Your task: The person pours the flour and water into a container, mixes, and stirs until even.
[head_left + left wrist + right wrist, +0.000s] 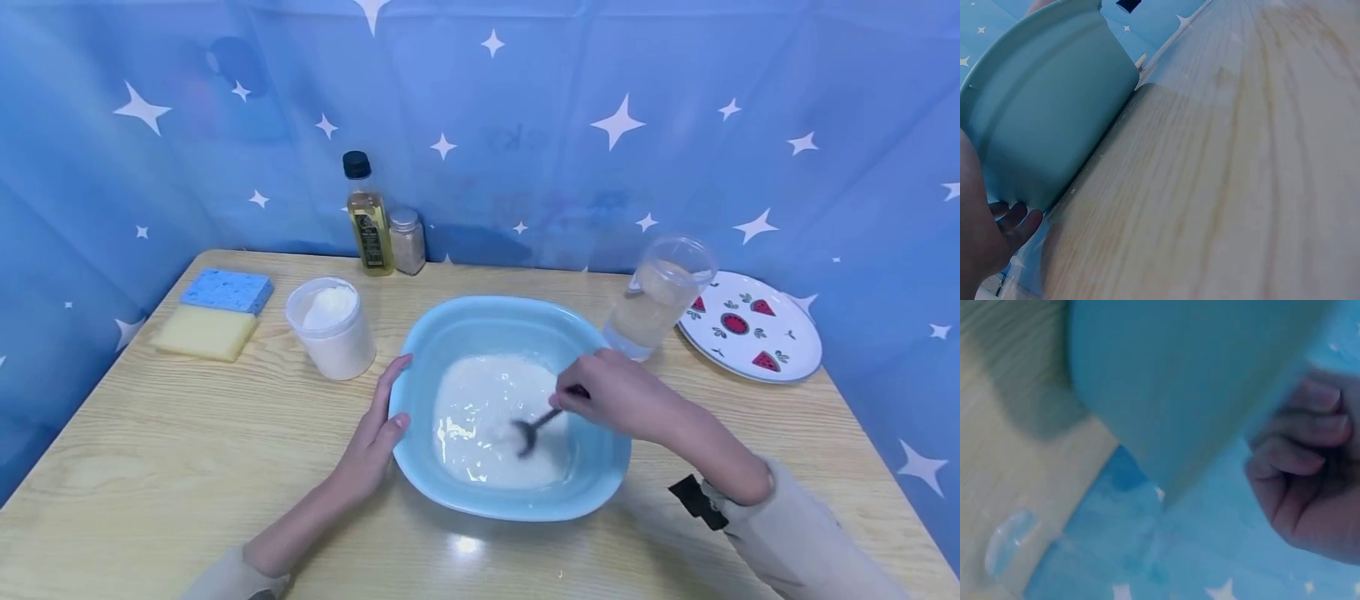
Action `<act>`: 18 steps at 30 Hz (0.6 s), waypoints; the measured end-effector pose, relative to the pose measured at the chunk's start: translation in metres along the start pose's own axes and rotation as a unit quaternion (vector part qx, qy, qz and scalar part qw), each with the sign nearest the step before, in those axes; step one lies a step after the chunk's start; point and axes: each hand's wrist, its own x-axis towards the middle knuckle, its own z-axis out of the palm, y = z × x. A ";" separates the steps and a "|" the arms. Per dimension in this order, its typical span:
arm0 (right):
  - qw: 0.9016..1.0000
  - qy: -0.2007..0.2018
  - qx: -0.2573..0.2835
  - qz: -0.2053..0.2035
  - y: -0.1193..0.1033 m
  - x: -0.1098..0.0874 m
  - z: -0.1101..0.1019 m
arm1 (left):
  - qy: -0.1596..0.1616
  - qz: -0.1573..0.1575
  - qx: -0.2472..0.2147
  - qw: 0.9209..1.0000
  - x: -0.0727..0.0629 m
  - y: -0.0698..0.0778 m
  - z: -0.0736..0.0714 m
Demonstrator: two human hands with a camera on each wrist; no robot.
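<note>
A light blue basin (480, 508) sits on the table with a wet, glossy white mixture (487, 400) inside. My left hand (375, 433) holds the basin's left side, thumb and index finger at the rim. In the left wrist view its other fingers (1019, 228) lie against the outer wall, low near the tabletop. Over the basin's right side, my right hand (611, 392) grips the handle of a dark spoon (527, 435), whose blurred head dips into the mixture. Curled fingers (1300, 434) show in the right wrist view, beyond the basin's wall; the spoon is hidden there.
Left of the basin stands a tub of white powder (333, 333), with blue (225, 290) and yellow (206, 332) sponges farther left. An oil bottle (370, 225) and a small jar (407, 243) stand behind. A pitcher of liquid (648, 308) and a watermelon-patterned plate (738, 350) are at right.
</note>
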 end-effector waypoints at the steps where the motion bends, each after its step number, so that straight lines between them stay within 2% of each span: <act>1: 1.000 -0.004 0.000 0.010 0.000 -0.002 -0.001 | -0.001 -0.002 0.000 1.000 0.000 0.000 0.000; 3: 0.999 0.021 -0.014 0.031 0.002 -0.002 -0.002 | 0.001 -0.006 0.002 1.000 0.000 0.000 -0.001; 5: 0.997 0.063 -0.023 0.046 0.004 0.004 0.003 | 0.002 -0.006 0.002 1.000 0.000 0.001 -0.002; 7: 0.996 0.083 -0.011 0.038 0.005 0.011 0.011 | 0.002 -0.006 0.002 1.000 0.000 0.000 -0.003; 10: 0.999 0.041 0.029 0.020 0.004 0.013 0.016 | 0.002 -0.006 -0.002 1.000 0.000 -0.001 -0.003; 13: 0.999 0.015 0.032 0.034 0.006 0.005 0.010 | 0.003 -0.008 0.005 1.000 0.001 -0.002 -0.001; 16: 0.996 0.050 0.007 0.072 0.009 -0.001 0.001 | 0.004 -0.004 0.008 1.000 0.001 -0.002 0.000; 18: 0.993 0.067 0.015 0.091 0.009 -0.005 -0.002 | 0.001 -0.002 0.007 1.000 0.001 -0.003 0.000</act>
